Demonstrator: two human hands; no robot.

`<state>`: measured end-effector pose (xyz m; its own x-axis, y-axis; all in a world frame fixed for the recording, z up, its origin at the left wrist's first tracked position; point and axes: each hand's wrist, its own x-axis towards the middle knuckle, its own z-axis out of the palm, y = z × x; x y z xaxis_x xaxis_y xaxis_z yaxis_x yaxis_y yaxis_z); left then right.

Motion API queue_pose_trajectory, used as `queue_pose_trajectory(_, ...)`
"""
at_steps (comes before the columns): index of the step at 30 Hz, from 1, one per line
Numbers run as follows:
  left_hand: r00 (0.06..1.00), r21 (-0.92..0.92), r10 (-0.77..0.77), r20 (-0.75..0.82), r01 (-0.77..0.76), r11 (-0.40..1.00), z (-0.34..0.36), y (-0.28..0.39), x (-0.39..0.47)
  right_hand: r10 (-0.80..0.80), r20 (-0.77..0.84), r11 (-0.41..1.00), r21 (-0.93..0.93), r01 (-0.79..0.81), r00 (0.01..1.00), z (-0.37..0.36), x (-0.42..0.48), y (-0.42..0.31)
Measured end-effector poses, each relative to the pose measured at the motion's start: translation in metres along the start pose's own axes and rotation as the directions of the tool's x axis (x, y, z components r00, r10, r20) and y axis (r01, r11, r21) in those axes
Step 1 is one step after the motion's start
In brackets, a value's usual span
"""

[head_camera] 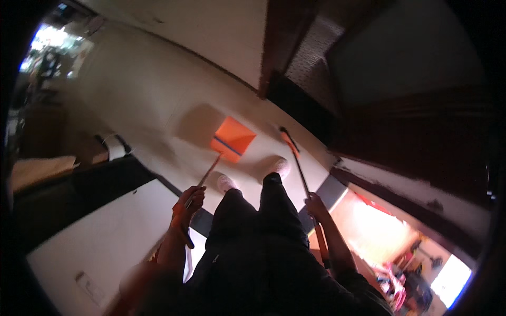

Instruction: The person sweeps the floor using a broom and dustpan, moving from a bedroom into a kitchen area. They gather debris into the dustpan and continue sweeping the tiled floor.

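Note:
My left hand (194, 197) is closed around the handle (210, 170) of a long-handled orange dustpan (237, 136). The pan, which has a dark blue stripe, is out in front of my left foot, over the pale floor. In my right hand (315, 204) is the long handle (303, 177) of a broom, whose narrow orange and dark head (289, 141) is beyond my right shoe (280, 167). Pan and broom head are apart. Whether either one touches the floor, I cannot tell.
A pale wall (205, 35) borders the floor ahead, ending at a dark doorway with a dark threshold (302, 108). White panel (114, 237) at lower left, cardboard-coloured box (93, 150) at left. Through an opening at lower right, a lit room holds a pile of clothes or similar items (395, 286).

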<state>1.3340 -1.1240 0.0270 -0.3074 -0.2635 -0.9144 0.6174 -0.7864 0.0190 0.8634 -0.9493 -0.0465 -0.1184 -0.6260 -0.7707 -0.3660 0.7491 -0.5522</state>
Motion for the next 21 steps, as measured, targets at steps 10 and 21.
queue_pose_trajectory(10,0.875,-0.356,-0.084,0.476,0.279,0.892,-0.029,-0.009,0.025,0.275,0.179,0.959,0.019,-0.282,0.945,-0.068,0.038,-0.067)
queue_pose_trajectory(21,0.891,-0.486,0.046,0.452,0.202,0.85,-0.08,0.088,0.022,0.311,0.232,0.949,-0.03,-0.313,0.922,0.006,0.096,-0.17)
